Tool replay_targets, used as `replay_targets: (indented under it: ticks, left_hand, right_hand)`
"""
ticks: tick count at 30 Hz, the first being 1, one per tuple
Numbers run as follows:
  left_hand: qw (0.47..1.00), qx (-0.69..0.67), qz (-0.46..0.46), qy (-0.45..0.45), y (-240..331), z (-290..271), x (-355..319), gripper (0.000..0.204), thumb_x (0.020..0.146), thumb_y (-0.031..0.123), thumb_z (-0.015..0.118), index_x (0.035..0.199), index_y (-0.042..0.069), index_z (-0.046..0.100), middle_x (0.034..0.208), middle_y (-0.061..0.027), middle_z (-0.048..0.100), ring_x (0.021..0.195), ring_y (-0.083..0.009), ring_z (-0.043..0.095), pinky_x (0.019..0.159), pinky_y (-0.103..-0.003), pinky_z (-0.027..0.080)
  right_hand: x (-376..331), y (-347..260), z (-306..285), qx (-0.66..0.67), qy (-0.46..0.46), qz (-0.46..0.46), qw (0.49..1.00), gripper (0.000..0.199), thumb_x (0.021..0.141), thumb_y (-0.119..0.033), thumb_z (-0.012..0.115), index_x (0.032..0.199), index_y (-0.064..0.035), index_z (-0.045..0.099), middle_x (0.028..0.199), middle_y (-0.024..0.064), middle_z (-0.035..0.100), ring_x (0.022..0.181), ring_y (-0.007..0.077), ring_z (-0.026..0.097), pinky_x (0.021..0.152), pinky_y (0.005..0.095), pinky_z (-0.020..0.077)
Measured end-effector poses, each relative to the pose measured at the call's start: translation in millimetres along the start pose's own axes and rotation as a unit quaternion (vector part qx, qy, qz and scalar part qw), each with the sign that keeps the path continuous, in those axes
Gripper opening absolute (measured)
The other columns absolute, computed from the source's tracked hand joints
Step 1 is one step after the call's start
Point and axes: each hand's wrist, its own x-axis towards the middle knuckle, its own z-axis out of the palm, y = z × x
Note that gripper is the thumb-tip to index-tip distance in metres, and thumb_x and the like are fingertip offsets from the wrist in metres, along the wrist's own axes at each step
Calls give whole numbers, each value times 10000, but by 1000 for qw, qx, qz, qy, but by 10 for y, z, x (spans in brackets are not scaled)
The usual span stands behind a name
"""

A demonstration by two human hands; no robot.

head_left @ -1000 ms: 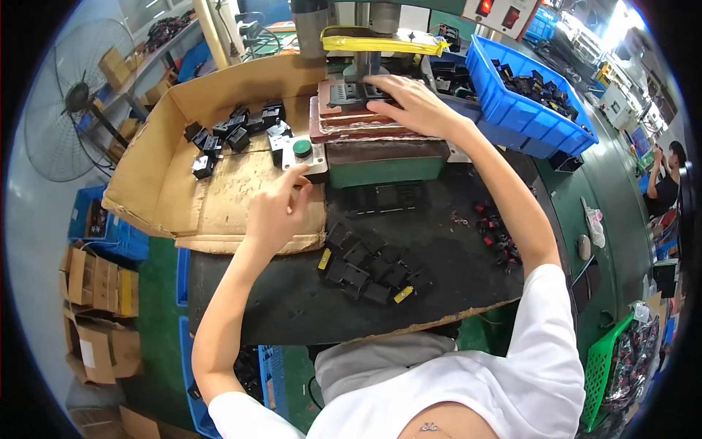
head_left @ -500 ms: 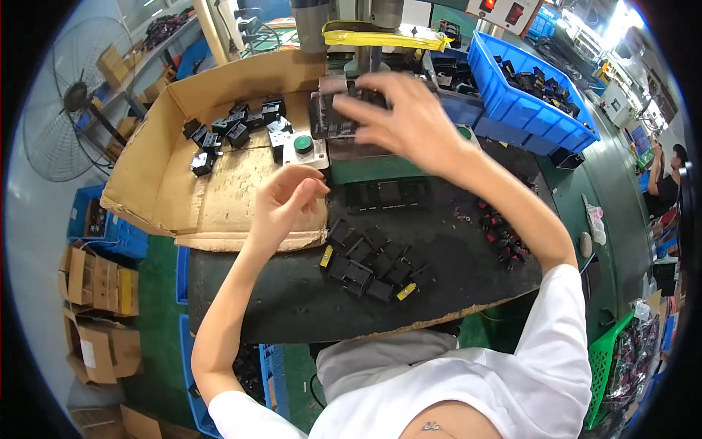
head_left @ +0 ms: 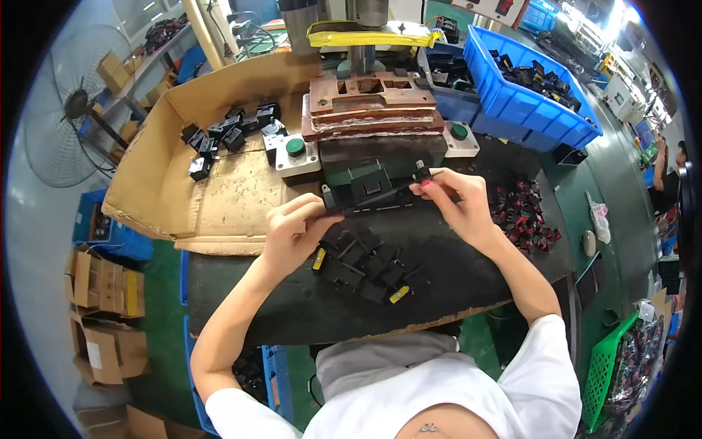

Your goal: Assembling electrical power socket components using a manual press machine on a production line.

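Note:
In front of the press, my left hand (head_left: 291, 228) is closed on the left end of a black plastic panel (head_left: 369, 183), which is slightly tilted and has raised blocks on it. At its right end, my right hand (head_left: 462, 205) pinches a small black-and-red part (head_left: 423, 177); whether this is joined to the panel I cannot tell. Behind the panel stands a copper-brown fixture (head_left: 373, 106) with rectangular openings and nothing lying over it. A pile of black plastic pieces (head_left: 365, 267), some with yellow bits, lies on the dark table just nearer than my hands.
Green buttons (head_left: 295, 147) (head_left: 459, 132) flank the fixture, below a yellow-wrapped press plate (head_left: 371, 35). A cardboard tray (head_left: 227, 194) with black parts sits left. Small red-and-black parts (head_left: 523, 216) lie right. A blue bin (head_left: 530, 99) of black parts stands back right.
My right hand has come down from the fixture to the panel's right end. The black piece on the fixture is gone. My left hand has moved from near the green button and gripped the panel.

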Motion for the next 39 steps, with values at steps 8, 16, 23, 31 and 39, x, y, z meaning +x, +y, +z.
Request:
replay_targets:
  ticks: [8, 16, 23, 31, 39]
  left_hand:
    - [995, 85, 55, -13, 41, -179, 40, 198, 608, 29, 645, 775, -44, 567, 773, -125, 559, 601, -288, 543, 525, -297, 424]
    - [994, 74, 78, -3, -33, -198, 34, 149, 707, -50, 624, 856, -45, 614, 738, -92, 530, 530, -155, 460, 475, -226, 354]
    - [995, 65, 75, 1, -57, -179, 24, 128, 711, -53, 615, 838, -56, 596, 776, -107, 534, 575, -148, 485, 500, -225, 363]
    - [999, 37, 31, 11, -72, -155, -5, 129, 739, -79, 594, 867, -67, 594, 800, -78, 551, 617, -122, 528, 535, -208, 410]
    - [952, -216, -213, -43, 39, -223, 35, 66, 816, 45, 580, 836, -19, 583, 691, -38, 560, 541, -98, 514, 506, -205, 397]
  right_hand:
    - [4, -168, -30, -6, -14, -6, 1000, 268, 753, 81, 568, 1016, 31, 574, 697, 87, 608, 640, 99, 595, 582, 209, 464]
    - [-18, -144, 11, 21, -34, 7, 999, 231, 821, 19, 560, 1052, 29, 549, 740, 105, 608, 748, 172, 664, 618, 244, 505]
    - [-33, -116, 15, 29, -45, 17, 998, 320, 773, 99, 513, 1088, 50, 536, 837, 125, 631, 719, 140, 633, 653, 237, 509]
    - [-29, -138, 8, 43, -61, 30, 997, 291, 797, 91, 514, 1086, 56, 533, 880, 135, 639, 752, 158, 653, 661, 246, 530]
    - [1, -177, 5, 232, -90, 197, 948, 276, 916, -179, 490, 739, 23, 557, 602, 74, 611, 510, 107, 588, 467, 199, 470]
